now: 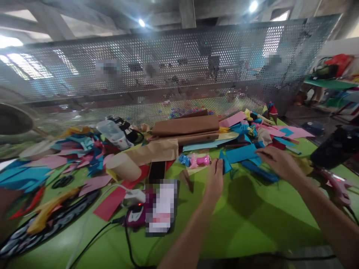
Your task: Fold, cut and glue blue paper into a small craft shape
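My left hand [215, 178] is closed on a small folded piece of blue felt [225, 164], which stands up over the green table. Further right, my right hand [277, 161] hangs by the end of a blue felt strip [242, 152], its fingertips drawn together. Whatever they may pinch is too blurred to make out. Below that strip lies a darker blue bundle [259, 172]. Small shiny pink and blue wrapped pieces [198, 160] sit just behind my left hand, and a brown pointed scrap [186, 179] lies to its left.
A phone [162, 209], a purple power socket [137, 215] and cables lie left. A yellow glue gun [52, 211] rests on a dark patterned mat; a pink glue gun [338, 185] is far right. Brown felt [186, 125] and coloured scraps line a perforated metal screen [174, 74].
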`<state>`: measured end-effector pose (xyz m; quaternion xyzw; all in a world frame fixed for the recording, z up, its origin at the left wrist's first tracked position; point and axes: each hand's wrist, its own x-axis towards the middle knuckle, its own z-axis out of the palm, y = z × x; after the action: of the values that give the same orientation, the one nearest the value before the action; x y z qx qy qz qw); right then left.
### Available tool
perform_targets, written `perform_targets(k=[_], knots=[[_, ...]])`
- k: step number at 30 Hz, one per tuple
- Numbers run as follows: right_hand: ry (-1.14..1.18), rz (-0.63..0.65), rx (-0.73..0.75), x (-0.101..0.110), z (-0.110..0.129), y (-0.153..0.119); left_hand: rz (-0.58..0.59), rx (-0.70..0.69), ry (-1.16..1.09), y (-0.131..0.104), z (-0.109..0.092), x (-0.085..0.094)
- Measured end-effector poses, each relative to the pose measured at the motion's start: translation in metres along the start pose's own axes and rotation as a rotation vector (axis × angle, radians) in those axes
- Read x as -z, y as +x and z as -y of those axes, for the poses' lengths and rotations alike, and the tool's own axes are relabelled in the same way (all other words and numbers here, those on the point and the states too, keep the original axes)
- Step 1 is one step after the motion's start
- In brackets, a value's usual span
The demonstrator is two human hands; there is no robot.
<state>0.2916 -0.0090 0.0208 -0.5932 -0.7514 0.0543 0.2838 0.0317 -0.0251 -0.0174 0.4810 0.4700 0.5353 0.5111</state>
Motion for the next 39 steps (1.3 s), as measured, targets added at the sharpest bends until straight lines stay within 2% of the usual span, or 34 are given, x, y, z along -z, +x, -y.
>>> perform_targets(k=[2, 5, 8, 11, 13, 16, 19, 26, 29, 36, 39], knots=[[0.297, 0.140, 0.067, -0.009, 0.036, 0.003, -0.060, -0.062, 0.121, -0.001, -0.002, -0.001], [0.430, 0.326, 0.083, -0.026, 0.075, 0.003, -0.086, -0.143, 0.265, -0.004, -0.006, -0.001], [0.537, 0.318, 0.032, -0.042, 0.090, -0.001, -0.077, -0.192, 0.348, -0.008, -0.009, -0.003], [0.639, 0.264, -0.029, -0.051, 0.085, -0.005, -0.033, -0.201, 0.344, -0.010, -0.012, -0.004], [0.665, 0.241, -0.061, -0.052, 0.076, -0.006, 0.020, -0.157, 0.309, -0.011, -0.013, -0.004], [0.690, 0.195, -0.116, -0.049, 0.062, -0.004, 0.159, -0.083, 0.329, -0.009, -0.012, -0.002], [0.726, 0.173, -0.149, -0.046, 0.054, -0.001, 0.265, -0.088, 0.412, -0.005, -0.008, 0.001], [0.758, 0.184, -0.153, -0.045, 0.055, -0.002, 0.261, -0.029, 0.334, 0.000, -0.003, 0.004], [0.753, 0.208, -0.152, -0.045, 0.054, -0.001, 0.273, 0.025, 0.248, -0.002, -0.006, 0.006], [0.759, 0.273, -0.176, -0.047, 0.047, 0.004, 0.193, 0.064, 0.159, 0.000, -0.015, 0.009], [0.772, 0.298, -0.180, -0.050, 0.045, 0.003, 0.225, 0.069, 0.108, 0.001, -0.018, 0.009]])
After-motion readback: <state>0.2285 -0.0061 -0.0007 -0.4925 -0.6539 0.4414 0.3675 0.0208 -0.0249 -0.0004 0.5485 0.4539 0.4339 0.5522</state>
